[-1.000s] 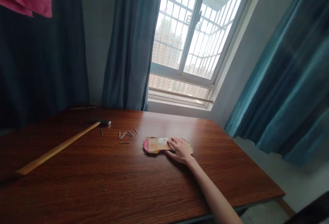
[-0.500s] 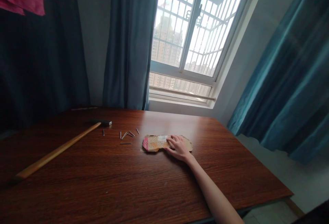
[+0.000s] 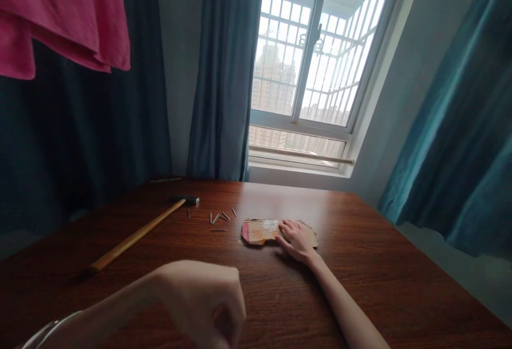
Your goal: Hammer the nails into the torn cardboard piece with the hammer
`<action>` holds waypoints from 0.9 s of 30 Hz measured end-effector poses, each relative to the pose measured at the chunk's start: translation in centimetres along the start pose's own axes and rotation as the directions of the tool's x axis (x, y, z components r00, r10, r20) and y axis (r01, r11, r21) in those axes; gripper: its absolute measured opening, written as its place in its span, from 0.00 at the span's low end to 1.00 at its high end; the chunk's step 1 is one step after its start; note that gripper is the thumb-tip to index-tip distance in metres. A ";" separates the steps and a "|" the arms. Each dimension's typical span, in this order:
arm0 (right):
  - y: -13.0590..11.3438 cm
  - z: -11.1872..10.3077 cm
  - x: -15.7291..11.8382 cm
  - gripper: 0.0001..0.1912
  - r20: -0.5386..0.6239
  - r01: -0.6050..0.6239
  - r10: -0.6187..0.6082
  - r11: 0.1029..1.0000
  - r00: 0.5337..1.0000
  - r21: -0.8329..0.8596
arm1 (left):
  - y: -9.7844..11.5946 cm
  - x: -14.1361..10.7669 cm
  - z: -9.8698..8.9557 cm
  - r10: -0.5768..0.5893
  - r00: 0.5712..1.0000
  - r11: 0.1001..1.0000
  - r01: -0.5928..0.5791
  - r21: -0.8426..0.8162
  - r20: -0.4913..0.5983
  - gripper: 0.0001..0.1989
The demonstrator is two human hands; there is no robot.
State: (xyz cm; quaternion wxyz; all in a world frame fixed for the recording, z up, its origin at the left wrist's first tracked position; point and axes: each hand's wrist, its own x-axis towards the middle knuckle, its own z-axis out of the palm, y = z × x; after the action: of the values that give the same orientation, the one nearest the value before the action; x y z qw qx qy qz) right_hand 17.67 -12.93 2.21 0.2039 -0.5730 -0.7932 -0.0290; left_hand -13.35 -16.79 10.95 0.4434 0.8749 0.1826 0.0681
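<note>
My right hand [image 3: 296, 239] lies on a piece of corrugated cardboard [image 3: 256, 231], its fingers spread and stretched out over the right part. The cardboard is flat on the table, pink at the left end and dotted in the middle. Close to the camera, my left hand [image 3: 204, 295] hangs bent at the wrist, its fingers curled inward. Its fingertips run past the lower edge of the view, so anything inside them is hidden. Several nails [image 3: 216, 218] are scattered left of the cardboard. A hammer [image 3: 140, 234] with a long wooden handle rests farther left, its dark head pointing away.
The brown wooden table [image 3: 380, 279] ends at a wall with a barred window [image 3: 312, 71] behind it. Blue curtains [image 3: 220, 71] hang on both sides. A pink cloth [image 3: 76, 13] droops at the upper left.
My left hand has come into view from below, fingers curled. The right hand stays on the cardboard. The view has turned somewhat left, so the scene sits farther right.
</note>
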 end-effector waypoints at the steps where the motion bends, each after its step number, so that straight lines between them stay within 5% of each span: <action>1: 0.1 0.1 0.0 0.24 -0.002 -0.002 0.002 1.000 1.000 -0.001 | -0.4 0.1 -1.1 -0.076 0.997 0.997 0.077 0.032 -0.033 0.14; 4: 0.2 0.4 0.0 0.23 -0.006 0.001 -0.001 1.000 1.000 -0.002 | -3.6 1.1 -5.1 -0.317 0.902 0.922 0.365 0.126 -0.293 0.18; 7: 0.2 0.5 -0.1 0.23 -0.017 -0.002 0.002 1.000 1.000 -0.007 | -8.9 1.4 -8.7 -0.442 0.680 0.790 0.604 0.105 -0.586 0.18; 10: 0.3 0.7 -0.1 0.23 -0.030 -0.004 0.004 1.000 1.000 -0.010 | -13.9 0.1 -11.1 -0.414 0.478 0.608 0.779 0.155 -0.775 0.16; 14: 0.3 0.8 0.0 0.22 -0.037 -0.010 0.009 1.000 0.999 -0.010 | -17.3 -2.4 -12.4 -0.423 0.308 0.418 0.901 0.119 -0.852 0.13; 16: 0.2 0.7 -0.1 0.22 -0.040 -0.011 0.011 1.000 0.999 -0.007 | -17.9 -3.0 -12.6 -0.434 0.271 0.390 0.916 0.092 -0.859 0.14; 27: 0.0 0.3 -0.1 0.21 -0.049 -0.017 0.017 1.000 0.999 -0.002 | -19.1 -2.6 -13.7 -0.484 0.250 0.417 0.909 0.030 -0.839 0.23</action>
State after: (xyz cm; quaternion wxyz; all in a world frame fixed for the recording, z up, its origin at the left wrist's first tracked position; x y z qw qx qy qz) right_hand 17.59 -13.00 1.92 0.2227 -0.5792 -0.7830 -0.0421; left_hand -24.60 2.82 3.96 0.0541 0.6573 0.7387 0.1392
